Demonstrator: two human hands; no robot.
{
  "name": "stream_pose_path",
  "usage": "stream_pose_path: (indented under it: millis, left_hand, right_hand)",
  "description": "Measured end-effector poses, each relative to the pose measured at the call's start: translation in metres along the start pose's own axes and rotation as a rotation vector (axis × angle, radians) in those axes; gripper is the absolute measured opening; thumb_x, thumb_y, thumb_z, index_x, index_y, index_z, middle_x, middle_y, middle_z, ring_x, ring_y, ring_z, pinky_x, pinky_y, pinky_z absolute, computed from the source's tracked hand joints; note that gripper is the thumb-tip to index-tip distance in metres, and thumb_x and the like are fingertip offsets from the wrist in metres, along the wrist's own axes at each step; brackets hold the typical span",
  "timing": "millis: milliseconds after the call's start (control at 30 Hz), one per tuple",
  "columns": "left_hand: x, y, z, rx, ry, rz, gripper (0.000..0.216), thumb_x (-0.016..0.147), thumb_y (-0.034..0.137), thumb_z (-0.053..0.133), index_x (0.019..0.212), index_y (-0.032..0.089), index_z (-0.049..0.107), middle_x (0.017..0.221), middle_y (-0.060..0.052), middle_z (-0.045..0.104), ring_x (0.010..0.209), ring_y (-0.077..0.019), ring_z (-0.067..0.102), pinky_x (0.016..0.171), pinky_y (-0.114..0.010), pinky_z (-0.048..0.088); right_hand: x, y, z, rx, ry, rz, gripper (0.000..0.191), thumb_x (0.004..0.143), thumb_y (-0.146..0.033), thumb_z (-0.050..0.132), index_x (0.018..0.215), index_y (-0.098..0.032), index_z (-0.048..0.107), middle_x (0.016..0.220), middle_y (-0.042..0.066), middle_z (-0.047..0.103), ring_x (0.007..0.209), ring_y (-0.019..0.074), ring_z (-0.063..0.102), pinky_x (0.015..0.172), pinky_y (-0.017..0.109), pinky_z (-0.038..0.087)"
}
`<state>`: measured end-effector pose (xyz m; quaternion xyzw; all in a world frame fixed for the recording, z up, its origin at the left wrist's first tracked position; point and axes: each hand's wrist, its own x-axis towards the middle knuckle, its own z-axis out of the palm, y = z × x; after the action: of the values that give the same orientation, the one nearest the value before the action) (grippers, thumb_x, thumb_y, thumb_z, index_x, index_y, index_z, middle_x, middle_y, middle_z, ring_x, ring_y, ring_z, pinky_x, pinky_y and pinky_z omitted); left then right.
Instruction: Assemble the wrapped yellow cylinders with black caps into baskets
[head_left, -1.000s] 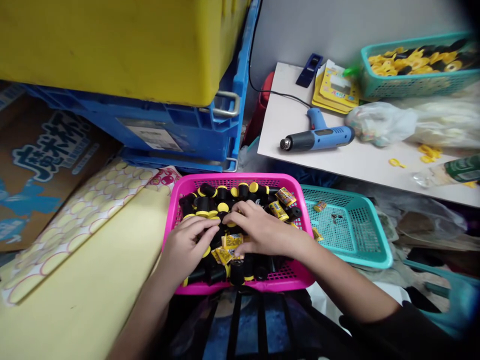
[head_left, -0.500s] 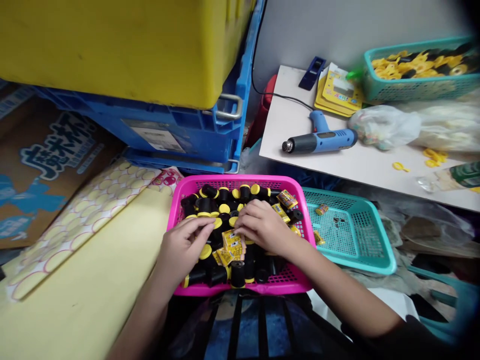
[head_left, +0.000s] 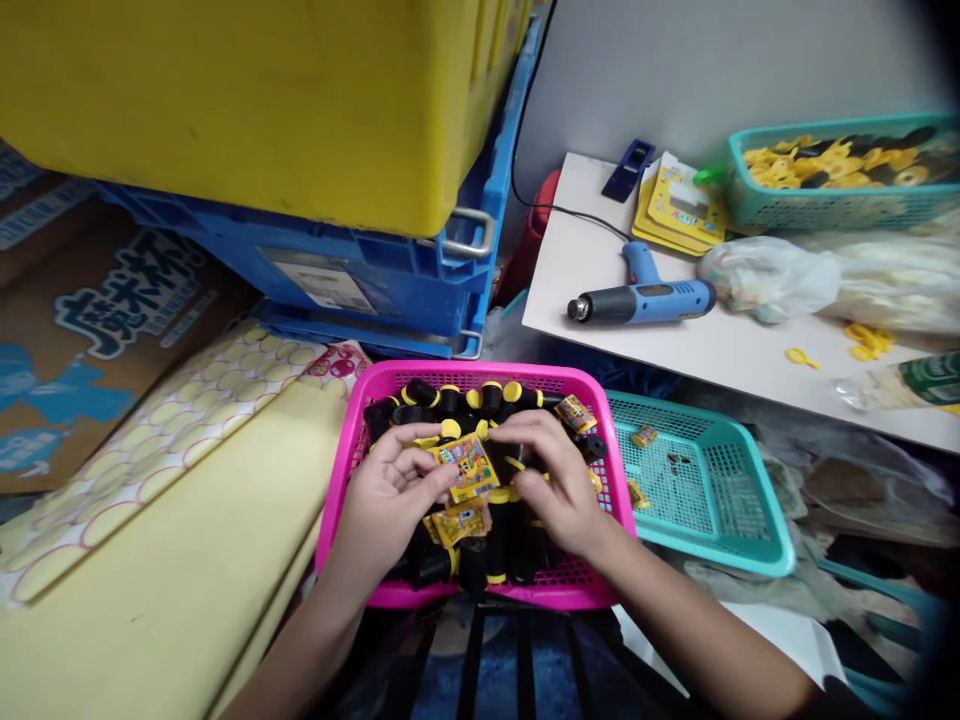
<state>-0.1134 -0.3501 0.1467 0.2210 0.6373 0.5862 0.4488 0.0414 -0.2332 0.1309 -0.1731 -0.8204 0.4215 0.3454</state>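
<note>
A pink basket (head_left: 339, 500) in front of me holds many black cylinders with yellow caps (head_left: 491, 396). Above it, my left hand (head_left: 394, 485) pinches a small yellow printed label (head_left: 474, 468) between thumb and fingers. On the right, my right hand (head_left: 559, 485) has thumb and forefinger spread, the forefinger's tip close to the label's upper corner; I see nothing held in it. More yellow labels (head_left: 461, 522) lie in a loose pile on the cylinders, just below the hands. Another printed label (head_left: 576, 414) rests at the basket's back right.
A turquoise basket (head_left: 772, 535) with a few small pieces sits right of the pink one. Behind it, a white table (head_left: 555, 270) carries a blue heat gun (head_left: 649, 302) and a basket of yellow and black parts (head_left: 832, 205). Stacked crates (head_left: 360, 290) rise at the back left.
My left hand has come up with a yellow label from the pile. My right hand has lifted off the pile, its fingers now spread. The view has tilted slightly.
</note>
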Motion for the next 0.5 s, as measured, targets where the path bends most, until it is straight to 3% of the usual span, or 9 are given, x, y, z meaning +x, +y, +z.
stream_pose_path:
  millis: [67,133,200,267,400,500]
  left_hand:
    - [-0.001,0.002,-0.002,0.058,0.0,0.032,0.042,0.074,0.026,0.075,0.111,0.019,0.057,0.061,0.008,0.061,0.059,-0.0088,0.06,0.061,-0.019,0.05]
    - [-0.001,0.004,-0.006,0.136,-0.058,0.059,0.047,0.076,0.026,0.073,0.12,0.02,0.055,0.064,0.008,0.061,0.061,-0.0094,0.06,0.061,-0.02,0.049]
    - [0.0,0.007,-0.009,0.223,-0.148,0.067,0.053,0.078,0.025,0.071,0.128,0.022,0.053,0.067,0.007,0.062,0.062,-0.0096,0.06,0.062,-0.021,0.049]
    - [0.001,0.01,-0.008,0.254,-0.206,0.069,0.06,0.078,0.025,0.072,0.133,0.023,0.05,0.073,0.006,0.063,0.065,-0.0101,0.061,0.065,-0.022,0.05]
    - [0.005,0.012,-0.001,0.132,-0.169,0.071,0.064,0.077,0.026,0.072,0.136,0.022,0.047,0.079,0.005,0.063,0.075,-0.0117,0.064,0.072,-0.024,0.052]
    - [0.008,0.015,-0.001,0.105,-0.106,0.073,0.06,0.079,0.026,0.069,0.134,0.019,0.046,0.073,0.005,0.062,0.072,-0.011,0.062,0.071,-0.022,0.05]
  right_hand:
    - [0.005,-0.002,0.001,0.233,-0.161,0.318,0.053,0.097,-0.061,0.037,0.106,-0.017,0.066,0.096,0.007,0.064,0.09,0.0156,0.059,0.08,0.03,0.047]
    - [0.01,-0.003,0.003,0.38,-0.308,0.515,0.051,0.091,-0.063,0.05,0.099,-0.016,0.068,0.091,0.005,0.064,0.082,0.014,0.058,0.074,0.027,0.046]
    - [0.013,-0.005,0.007,0.466,-0.364,0.633,0.044,0.08,-0.058,0.068,0.088,-0.015,0.067,0.083,0.002,0.063,0.074,0.0116,0.056,0.069,0.024,0.044]
    - [0.015,-0.007,0.014,0.588,-0.278,0.724,0.04,0.075,-0.052,0.075,0.079,-0.015,0.064,0.073,-0.001,0.06,0.065,0.0087,0.051,0.064,0.022,0.041]
    - [0.013,-0.014,0.03,0.896,0.071,0.88,0.039,0.07,-0.047,0.079,0.075,-0.015,0.056,0.07,-0.003,0.058,0.062,0.0068,0.05,0.061,0.02,0.039]
    - [0.008,-0.014,0.036,0.989,0.112,0.979,0.038,0.068,-0.043,0.078,0.073,-0.016,0.051,0.069,-0.003,0.056,0.06,0.0077,0.049,0.055,0.02,0.038]
